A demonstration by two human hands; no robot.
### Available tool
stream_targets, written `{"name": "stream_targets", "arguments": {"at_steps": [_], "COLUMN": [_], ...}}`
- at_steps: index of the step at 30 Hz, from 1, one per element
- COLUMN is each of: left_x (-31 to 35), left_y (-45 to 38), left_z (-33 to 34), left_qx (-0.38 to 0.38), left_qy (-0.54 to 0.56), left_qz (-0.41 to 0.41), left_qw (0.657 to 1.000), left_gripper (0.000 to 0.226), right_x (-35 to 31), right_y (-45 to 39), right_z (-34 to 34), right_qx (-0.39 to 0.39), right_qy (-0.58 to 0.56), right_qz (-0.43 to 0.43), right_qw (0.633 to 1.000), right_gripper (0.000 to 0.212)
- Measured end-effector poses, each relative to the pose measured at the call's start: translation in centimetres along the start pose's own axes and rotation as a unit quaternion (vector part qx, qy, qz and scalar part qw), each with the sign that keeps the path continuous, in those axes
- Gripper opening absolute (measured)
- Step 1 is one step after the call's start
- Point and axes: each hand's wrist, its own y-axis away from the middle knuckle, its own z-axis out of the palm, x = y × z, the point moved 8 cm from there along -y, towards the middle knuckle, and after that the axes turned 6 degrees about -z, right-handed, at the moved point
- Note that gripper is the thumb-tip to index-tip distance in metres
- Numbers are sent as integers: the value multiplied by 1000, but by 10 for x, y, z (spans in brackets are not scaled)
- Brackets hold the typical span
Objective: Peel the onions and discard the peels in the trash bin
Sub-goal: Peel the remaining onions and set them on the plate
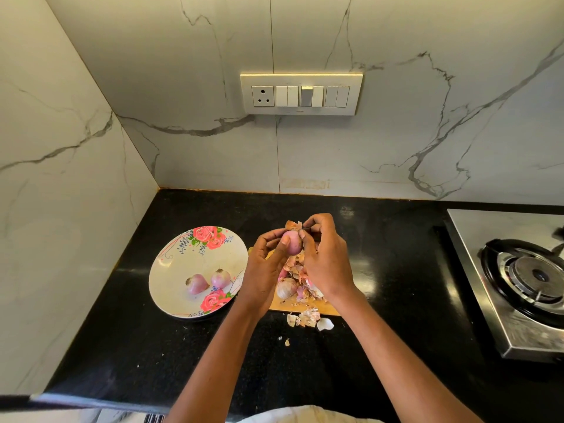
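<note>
Your left hand [268, 264] curls around a small pink onion [292, 242], thumb pressed on its near face, while your right hand [323, 261] pinches a strip of dry peel [293, 225] at the onion's top. Both hands hold it up above a wooden cutting board [305, 307]. Most of that board is hidden under your hands and wrists; only its near edge and a sliver at the far left show. Whether your right fingers also hold a thin dark thing near the onion's tip is hard to make out.

Count of onions in view: four. One is in your hands, one unpeeled onion [286, 287] lies on the board between your wrists, and two peeled onions [207, 281] sit close together on a floral plate [171, 270] to the left of the board. A heap of peels [302, 279] lies on the board, partly covered by your right hand, and a few loose scraps [308, 319] have spilled onto the black counter [122, 346] just in front of it. One gas burner [531, 276] sits at the right, cut off by the frame edge. One switch panel [300, 93] is on the marble wall.
</note>
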Motion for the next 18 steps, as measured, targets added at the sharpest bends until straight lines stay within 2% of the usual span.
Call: {"name": "stream_targets", "arguments": {"at_steps": [5,9,13,18], "left_x": [-3,1,-1,5], "left_y": [1,1,0,-4], "left_z": [6,3,5,-5], "left_qx": [-63,-66,-73,-49], "left_qy": [-13,-7,6,-11], "left_qz": [-67,-57,-49,-19], "left_qw": [996,996,996,999], "left_gripper": [42,50,45,50], "right_x": [-2,-1,3,8], "right_y": [-3,-3,-1,-4], "right_z": [1,0,-1,0], "right_qx": [-22,-11,10,-34], "right_qy": [18,7,-25,-84], "right_qz": [-38,-31,17,30], "right_qw": [999,999,999,995], "right_gripper": [16,16,20,23]}}
